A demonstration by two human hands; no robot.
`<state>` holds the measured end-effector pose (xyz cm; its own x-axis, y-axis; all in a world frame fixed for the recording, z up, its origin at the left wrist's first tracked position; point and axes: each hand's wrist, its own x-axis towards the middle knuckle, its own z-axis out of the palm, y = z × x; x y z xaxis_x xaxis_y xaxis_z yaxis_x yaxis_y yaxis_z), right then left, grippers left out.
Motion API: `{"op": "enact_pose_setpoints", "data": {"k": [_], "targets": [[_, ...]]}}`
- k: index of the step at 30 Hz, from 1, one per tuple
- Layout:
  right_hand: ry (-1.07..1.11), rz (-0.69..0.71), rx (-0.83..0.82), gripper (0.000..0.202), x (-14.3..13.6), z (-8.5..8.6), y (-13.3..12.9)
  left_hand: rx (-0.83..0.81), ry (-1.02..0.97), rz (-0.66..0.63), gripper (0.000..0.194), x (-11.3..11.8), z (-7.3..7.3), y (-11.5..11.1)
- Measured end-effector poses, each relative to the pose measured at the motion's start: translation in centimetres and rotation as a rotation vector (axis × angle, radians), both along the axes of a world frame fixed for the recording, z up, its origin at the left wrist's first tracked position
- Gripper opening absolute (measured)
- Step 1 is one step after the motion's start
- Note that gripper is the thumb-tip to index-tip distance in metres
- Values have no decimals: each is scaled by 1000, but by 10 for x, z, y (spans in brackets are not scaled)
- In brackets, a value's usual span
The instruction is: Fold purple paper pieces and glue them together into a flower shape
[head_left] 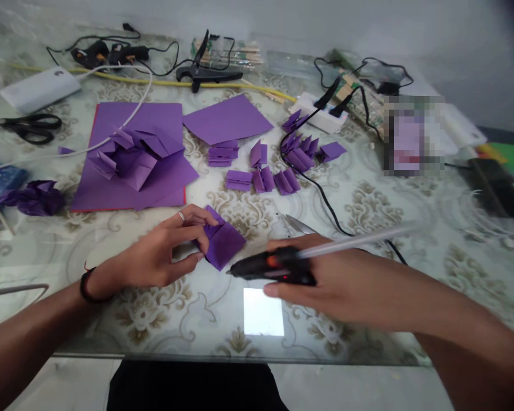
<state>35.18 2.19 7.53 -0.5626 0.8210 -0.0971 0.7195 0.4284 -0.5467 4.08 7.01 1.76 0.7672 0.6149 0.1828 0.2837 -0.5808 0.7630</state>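
Note:
My left hand (167, 248) is closed on a folded piece of purple paper (223, 241), gripping its left edge just above the glass-topped table. In my right hand (300, 279) lies a black hot glue gun (265, 266) with a clear glue stick (351, 241) sticking out of its rear. Its nozzle points left, close to the lower right of the folded paper. A small red light shows on the gun. Behind the right hand a pointed metal blade (297, 224) is partly hidden. Small folded purple pieces (263, 179) lie beyond my hands.
Purple sheets (88, 188) carry a folded paper form (132, 157) at left. Black scissors (34, 127), a white power bank (40, 89), a crumpled purple piece (36, 198) and a black clamp (201, 71) lie around. The gun's black cord (325, 200) runs near a white power strip (319, 111).

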Motion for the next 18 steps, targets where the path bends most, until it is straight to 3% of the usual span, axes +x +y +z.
{"op": "enact_pose_setpoints", "data": {"k": [2, 3, 7, 9, 12, 14, 16, 18], "targets": [[32, -159, -298, 29, 21, -1, -1, 4, -8, 9, 15, 1, -1, -1], [33, -301, -342, 37, 34, -5, -3, 8, -12, 18, 15, 1, -2, -1], [-20, -793, -337, 62, 78, -27, -15, 22, -18, 59, 12, 4, -7, -3], [-219, -932, -273, 61, 90, -36, -21, 25, -22, 70, 10, 7, -9, -3], [-602, -969, -74, 57, 90, -39, -28, 34, -22, 78, 10, 10, -11, -4], [-689, -966, 143, 55, 80, -36, -31, 48, -7, 93, 16, 13, -12, -4], [-526, -895, 394, 47, 60, -33, -31, 68, 20, 121, 23, 15, -15, -6], [-274, -653, 489, 25, 34, -34, -31, 94, 43, 144, 24, 17, -18, -8]]}}
